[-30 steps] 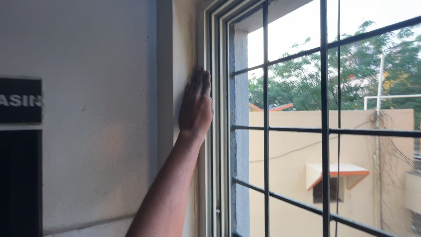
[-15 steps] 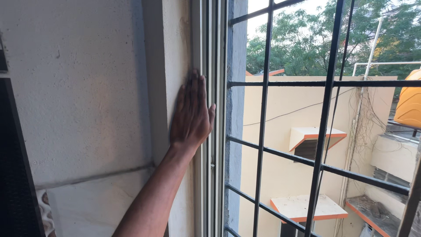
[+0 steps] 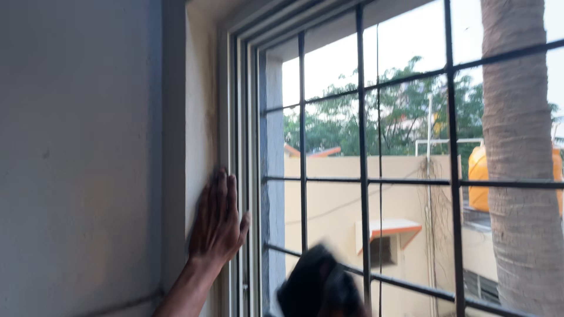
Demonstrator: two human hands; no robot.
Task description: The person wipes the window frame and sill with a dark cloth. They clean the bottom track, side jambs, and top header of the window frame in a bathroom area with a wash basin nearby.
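A pale plastered wall (image 3: 76, 164) fills the left half of the view, and a window with a light metal frame (image 3: 235, 117) and a dark barred grille (image 3: 361, 147) takes up the right. Beyond the grille a grey palm trunk (image 3: 517, 176), a cream building (image 3: 341, 217), green trees (image 3: 352, 117) and an orange water tank (image 3: 479, 176) are seen outside. The left hand (image 3: 217, 226) is laid flat against the side wall of the window recess, just beside the frame, with the fingers together and straight and nothing gripped. At the bottom edge a blurred dark shape (image 3: 317, 287) is seen in front of the grille; whether it is the right hand or something held cannot be told, nor can any grip be made out
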